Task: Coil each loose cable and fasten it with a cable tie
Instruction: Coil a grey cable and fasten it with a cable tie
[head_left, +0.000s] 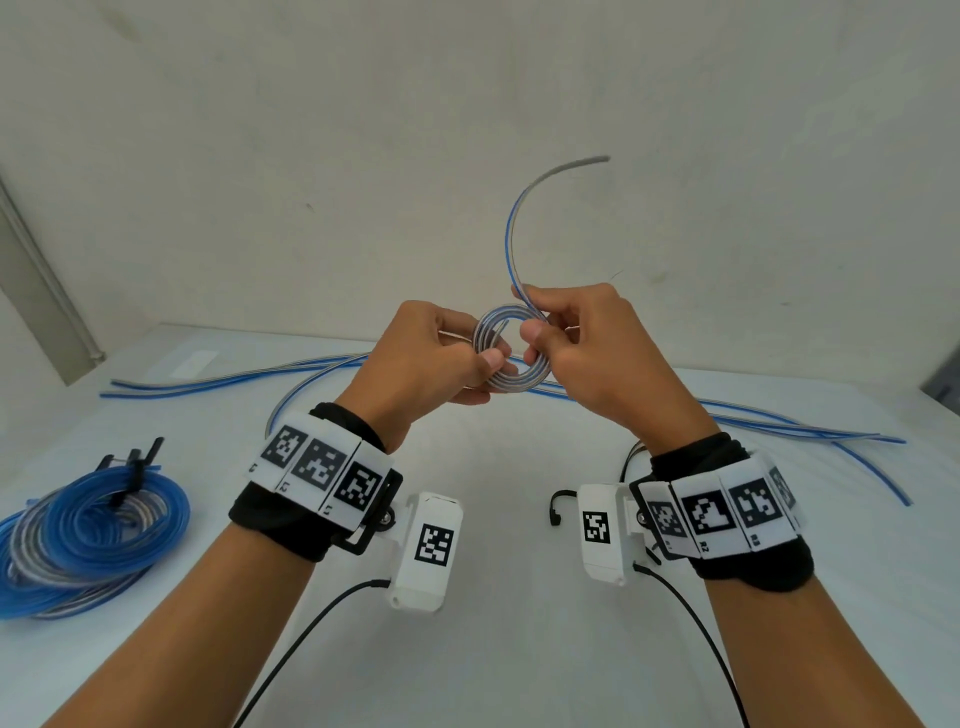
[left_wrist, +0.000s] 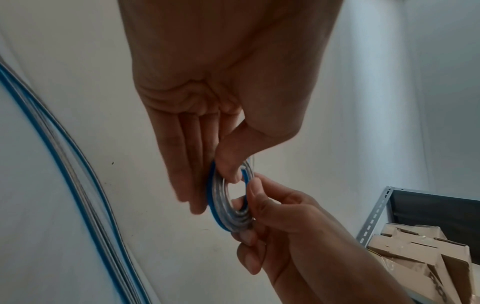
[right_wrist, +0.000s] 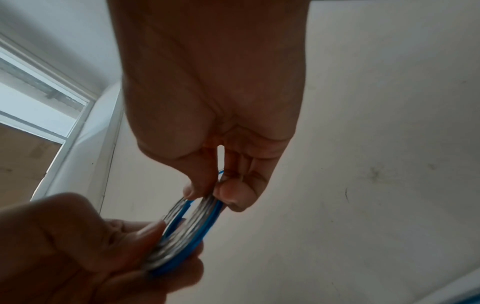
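Winding a small coil (head_left: 511, 349) in mid-air, left hand (head_left: 441, 358) and right hand (head_left: 576, 338) each pinch it, its free tail (head_left: 519, 228) arching above; finished tied coils (head_left: 93, 525) lie far left on the white table (head_left: 493, 519), loose cables (head_left: 779, 426) behind. Left-wrist view: thumb clamps the rings, shelving and cartons beyond. Right-wrist view: same pinch, window at left.

White table (head_left: 493, 597): tied blue coils (head_left: 88, 530) at left, loose blue/clear cables (head_left: 779, 428) across far side.

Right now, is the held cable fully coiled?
No. The coil sits between both hands, but a loose tail arcs up free of it.
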